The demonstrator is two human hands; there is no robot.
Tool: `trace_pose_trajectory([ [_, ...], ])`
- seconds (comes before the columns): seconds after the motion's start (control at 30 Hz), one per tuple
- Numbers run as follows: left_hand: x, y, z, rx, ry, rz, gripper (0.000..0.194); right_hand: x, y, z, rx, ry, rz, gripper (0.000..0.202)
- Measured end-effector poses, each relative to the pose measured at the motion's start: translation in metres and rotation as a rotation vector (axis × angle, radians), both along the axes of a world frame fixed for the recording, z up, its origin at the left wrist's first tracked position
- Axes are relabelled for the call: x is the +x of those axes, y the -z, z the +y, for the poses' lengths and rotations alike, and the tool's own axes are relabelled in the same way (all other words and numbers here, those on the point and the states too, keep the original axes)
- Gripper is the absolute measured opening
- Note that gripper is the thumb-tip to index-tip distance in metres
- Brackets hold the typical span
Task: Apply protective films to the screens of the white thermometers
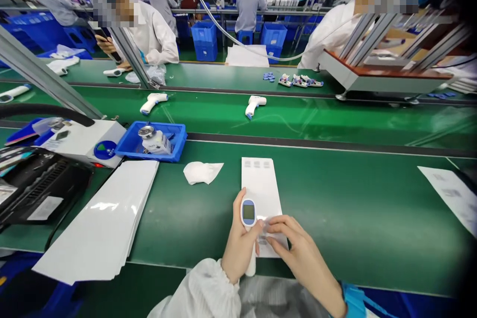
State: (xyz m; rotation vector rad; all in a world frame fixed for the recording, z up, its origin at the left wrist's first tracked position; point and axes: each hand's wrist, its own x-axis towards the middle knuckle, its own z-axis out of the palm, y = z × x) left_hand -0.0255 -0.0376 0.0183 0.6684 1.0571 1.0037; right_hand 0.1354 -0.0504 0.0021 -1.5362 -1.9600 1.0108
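My left hand [240,241] is wrapped round a white handheld infrared thermometer [248,212], its blue-framed grey screen facing up and its handle pointing toward me. Just right of it, my right hand [294,241] has thumb and fingertips drawn together. Something small and see-through seems to be at those fingertips, too faint to make out. Beneath both hands lies a white sheet [261,184] with small grey printed patches along its far end; the hands cover part of it. A crumpled white wipe [202,172] rests on the green table to the left.
A stack of glossy white sheets [100,223] lies left, near a blue tray [179,146] holding a metal-capped bottle [156,141]. Beyond runs a green conveyor [208,109] with thermometers [255,105] on it. Another printed sheet [452,196] is far right. Co-workers sit opposite.
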Motion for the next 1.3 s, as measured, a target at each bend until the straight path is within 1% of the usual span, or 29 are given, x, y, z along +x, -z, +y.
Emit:
trace_pose_trajectory([
  [0.1, 0.007, 0.013, -0.007, 0.019, 0.013, 0.014, 0.071, 0.0, 0.007, -0.01, 0.079, 0.029, -0.082, 0.011],
  [0.17, 0.008, 0.016, -0.007, 0.03, 0.023, 0.044, 0.071, -0.002, 0.011, -0.012, 0.111, 0.037, -0.099, 0.011],
  [0.3, 0.007, 0.016, -0.006, 0.049, 0.025, 0.126, 0.069, -0.004, 0.014, -0.013, 0.11, 0.03, -0.106, 0.016],
  [0.4, 0.005, 0.017, -0.006, 0.071, 0.003, 0.156, 0.07, -0.006, 0.013, -0.012, 0.106, 0.028, -0.102, 0.02],
  [0.5, 0.002, 0.019, -0.002, 0.062, -0.016, 0.101, 0.073, -0.006, 0.014, -0.01, 0.1, 0.024, -0.089, 0.023],
  [0.57, 0.0, 0.019, 0.001, 0.052, 0.003, 0.057, 0.072, -0.006, 0.014, -0.007, 0.092, 0.018, -0.075, 0.024],
  [0.7, 0.0, 0.018, 0.005, 0.058, 0.031, 0.045, 0.07, -0.007, 0.016, 0.001, 0.1, 0.0, -0.052, 0.016],
  [0.87, 0.002, 0.017, 0.004, 0.036, 0.012, 0.055, 0.073, -0.013, 0.014, 0.014, 0.105, 0.023, -0.104, 0.01],
  [0.97, 0.002, 0.018, 0.003, 0.047, -0.011, 0.092, 0.075, -0.015, 0.008, 0.017, 0.092, -0.005, -0.141, 0.011],
  [1.0, 0.002, 0.019, 0.002, 0.062, -0.028, 0.117, 0.075, -0.015, 0.004, 0.016, 0.092, -0.037, -0.136, 0.013],
  [1.07, 0.002, 0.021, 0.001, 0.1, -0.066, 0.171, 0.074, -0.012, -0.005, 0.012, 0.075, -0.146, -0.091, 0.018],
  [1.13, 0.001, 0.022, 0.001, 0.145, -0.087, 0.212, 0.07, -0.007, -0.018, 0.007, -0.024, -0.287, 0.0, 0.022],
  [1.2, 0.001, 0.023, 0.002, 0.193, -0.077, 0.235, 0.065, -0.003, -0.031, 0.004, -0.18, -0.378, 0.119, 0.021],
  [1.23, 0.001, 0.023, 0.003, 0.218, -0.071, 0.24, 0.063, -0.002, -0.038, 0.005, -0.239, -0.384, 0.181, 0.02],
  [1.27, 0.001, 0.023, 0.003, 0.239, -0.062, 0.239, 0.062, -0.002, -0.043, 0.008, -0.265, -0.368, 0.233, 0.018],
  [1.3, 0.001, 0.023, 0.004, 0.249, -0.049, 0.232, 0.061, -0.003, -0.047, 0.012, -0.249, -0.33, 0.269, 0.016],
])
